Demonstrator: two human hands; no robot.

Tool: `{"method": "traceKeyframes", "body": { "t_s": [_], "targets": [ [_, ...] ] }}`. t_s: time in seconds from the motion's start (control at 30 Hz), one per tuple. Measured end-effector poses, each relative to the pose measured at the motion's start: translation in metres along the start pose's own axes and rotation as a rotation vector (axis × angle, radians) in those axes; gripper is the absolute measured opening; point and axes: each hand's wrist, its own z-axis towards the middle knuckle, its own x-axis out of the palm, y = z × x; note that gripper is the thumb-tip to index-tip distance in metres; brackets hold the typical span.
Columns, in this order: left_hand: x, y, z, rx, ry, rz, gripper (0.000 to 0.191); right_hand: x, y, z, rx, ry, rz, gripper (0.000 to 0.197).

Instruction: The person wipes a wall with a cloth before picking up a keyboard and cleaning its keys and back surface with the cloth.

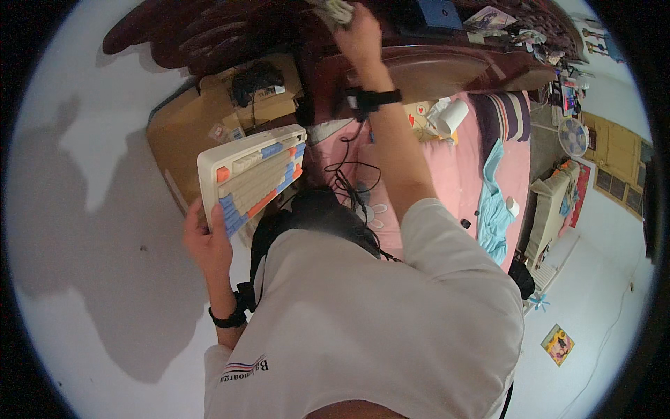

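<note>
My left hand (209, 238) grips the near end of a computer keyboard (256, 180) with a white case and beige, blue and orange keycaps. The keyboard is tilted in the air, keys facing towards me. Stretched far forward, my right hand (362, 39) holds a pale, blurred item (335, 11), perhaps a cloth or tissue, over the dark wooden headboard (309, 31). What exactly it is I cannot tell. Behind the keyboard stands an open cardboard box (183, 139) with a dark cabled object (256, 84) on top.
A bed with a pink sheet (445, 167) lies to the right, bearing a paper roll (452, 118), a light blue cloth (493, 220) and a striped pillow (510, 118). Tangled black cable (348, 178) hangs near my body. A blue box (438, 14) rests on the headboard.
</note>
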Motion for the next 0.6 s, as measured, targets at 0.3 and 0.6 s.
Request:
{"method": "traceKeyframes", "body": {
  "t_s": [0.3,0.6],
  "targets": [
    [0.0,0.007,0.0,-0.006,0.032,-0.059,0.037,-0.049,-0.04,-0.013,-0.188,0.212,0.095,0.053],
    [0.0,0.007,-0.002,-0.008,-0.046,-0.07,0.036,0.041,-0.027,0.002,-0.306,0.308,0.126,0.041]
  ]
}}
